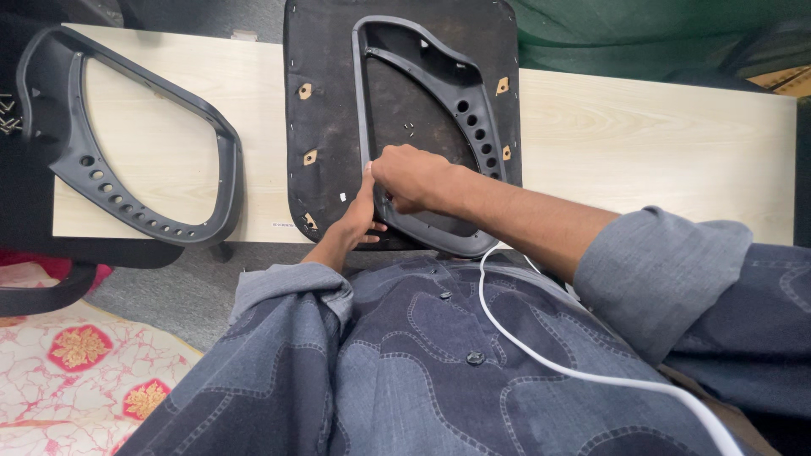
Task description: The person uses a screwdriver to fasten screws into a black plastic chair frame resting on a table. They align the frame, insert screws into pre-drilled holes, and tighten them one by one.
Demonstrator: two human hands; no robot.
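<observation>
Two hands meet at the near left edge of a grey plastic armrest frame (422, 127), which lies on a black seat base (325, 101) on the pale wooden table (659, 143). Head view: right hand (414, 177) curled closed over the frame's rim; left hand (361, 215) pinches the same rim from below. A second armrest frame (127, 160) lies well apart, left.

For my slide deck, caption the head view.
Both hands grip a grey armrest frame on an upturned seat base.
</observation>
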